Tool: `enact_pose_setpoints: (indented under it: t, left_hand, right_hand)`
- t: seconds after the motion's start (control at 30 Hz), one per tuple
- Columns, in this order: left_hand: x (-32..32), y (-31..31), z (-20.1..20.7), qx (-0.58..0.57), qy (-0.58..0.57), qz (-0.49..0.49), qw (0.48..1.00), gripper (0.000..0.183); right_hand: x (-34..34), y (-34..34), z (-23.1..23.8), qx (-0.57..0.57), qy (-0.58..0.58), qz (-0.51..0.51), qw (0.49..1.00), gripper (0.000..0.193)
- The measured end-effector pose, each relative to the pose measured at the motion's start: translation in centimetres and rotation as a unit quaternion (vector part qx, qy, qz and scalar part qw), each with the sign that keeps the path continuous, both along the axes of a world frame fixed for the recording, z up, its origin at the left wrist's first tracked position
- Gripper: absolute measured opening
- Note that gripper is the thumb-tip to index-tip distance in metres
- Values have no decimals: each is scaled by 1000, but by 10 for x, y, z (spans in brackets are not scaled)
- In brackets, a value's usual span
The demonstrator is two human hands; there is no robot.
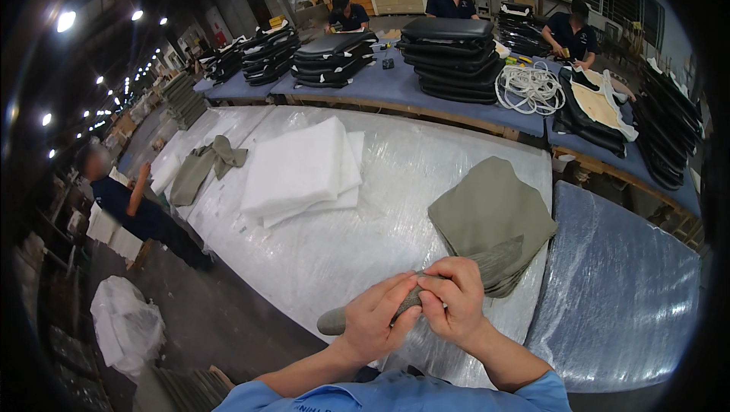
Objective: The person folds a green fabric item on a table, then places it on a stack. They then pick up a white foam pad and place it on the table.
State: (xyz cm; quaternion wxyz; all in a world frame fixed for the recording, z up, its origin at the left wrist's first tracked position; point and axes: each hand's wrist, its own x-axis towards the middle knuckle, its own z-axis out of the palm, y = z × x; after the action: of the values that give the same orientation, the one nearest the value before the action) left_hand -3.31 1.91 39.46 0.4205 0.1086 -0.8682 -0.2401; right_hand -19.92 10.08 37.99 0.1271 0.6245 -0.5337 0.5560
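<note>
Head view: the left hand (378, 318) and right hand (455, 298) pinch a grey-green, elongated fabric bundle (332, 321) over a white, plastic-covered table (395, 168), apparently working its edge; the next move seems to need steady fingertips.

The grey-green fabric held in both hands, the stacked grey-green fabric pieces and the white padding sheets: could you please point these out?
Held grey-green fabric (332, 322), head view: rounded left end.
Stacked grey-green fabric pieces (490, 210), head view: top piece's middle.
White padding sheets (295, 162), head view: top sheet's middle.

Grey-green fabric (332, 322) is held by the left fingers (389, 295) and right fingers (458, 270) at the frame's lower centre.
</note>
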Motion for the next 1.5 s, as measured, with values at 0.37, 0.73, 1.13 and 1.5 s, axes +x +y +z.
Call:
enact_pose_setpoints:
  t: [0.37, 0.73, 1.13, 1.5]
  left_hand:
    - [-6, 21, 8, -5, -59, -2, 998, 38]
    - [-5, 32, 4, 4, -106, -11, 994, 49]
    - [10, 30, 1, -4, -75, -30, 997, 67]
    - [32, 28, -1, 248, -205, -98, 942, 94]
  right_hand:
    - [-6, 0, -11, -63, -19, -18, 998, 18]
    - [-12, 15, -6, -10, -27, -30, 999, 22]
    - [4, 14, -21, -116, -39, -6, 993, 43]
    - [13, 25, -18, 2, -63, 40, 997, 22]
